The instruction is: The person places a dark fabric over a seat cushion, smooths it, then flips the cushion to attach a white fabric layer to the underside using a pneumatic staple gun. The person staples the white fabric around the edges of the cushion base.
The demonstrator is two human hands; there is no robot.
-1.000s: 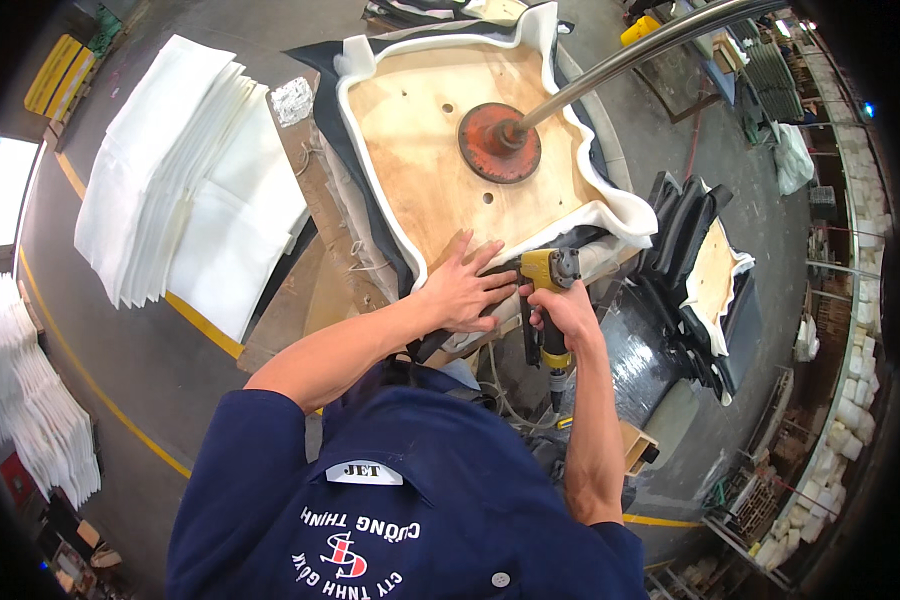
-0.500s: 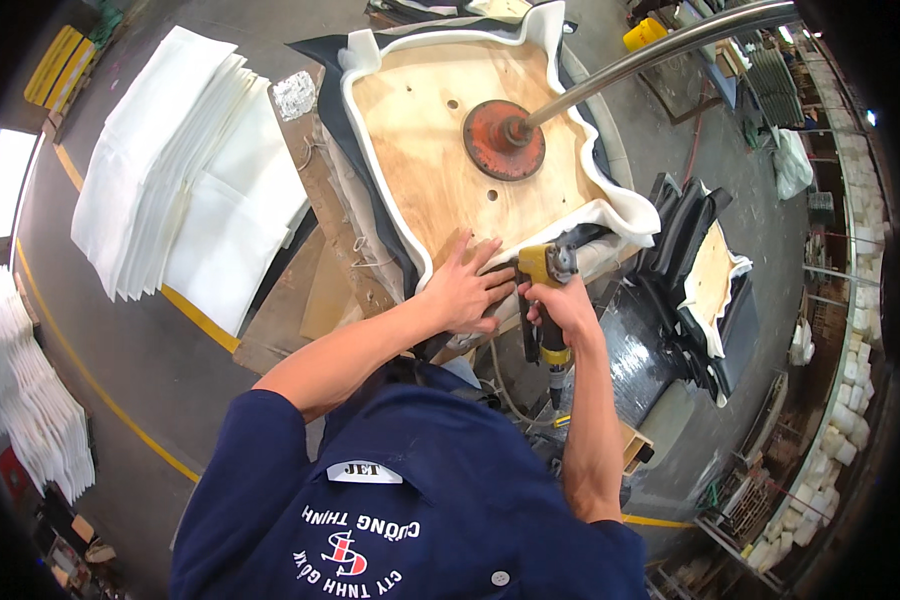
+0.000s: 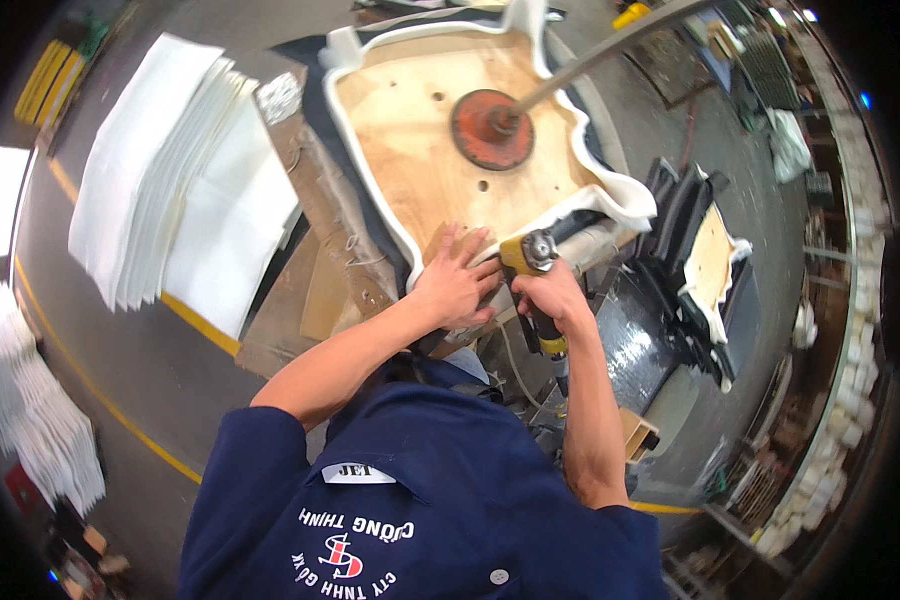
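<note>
A plywood seat panel (image 3: 400,140) lies with white padding (image 3: 355,170) and black cover material (image 3: 325,110) around its edges. A red round press disc (image 3: 493,130) on a metal rod bears down on the panel. My left hand (image 3: 452,285) rests on the panel's near edge, fingers stretched over the padding onto the wood. My right hand (image 3: 555,295) is wrapped around the handle of a yellow and black staple gun (image 3: 527,252). The gun's head is at the near edge, just right of my left fingers; its nose tip is hard to make out.
White padding sheets (image 3: 145,170) stand stacked at the left, with another white pile (image 3: 35,400) farther down. On the right, a padded panel (image 3: 710,260) lies among black covers (image 3: 670,220) beside a shiny dark surface (image 3: 630,320). A hose (image 3: 520,375) hangs below the gun.
The staple gun in my right hand has moved slightly left and up, its head tilting toward the panel edge. My left hand stays at the edge. The whole view has shifted a little.
</note>
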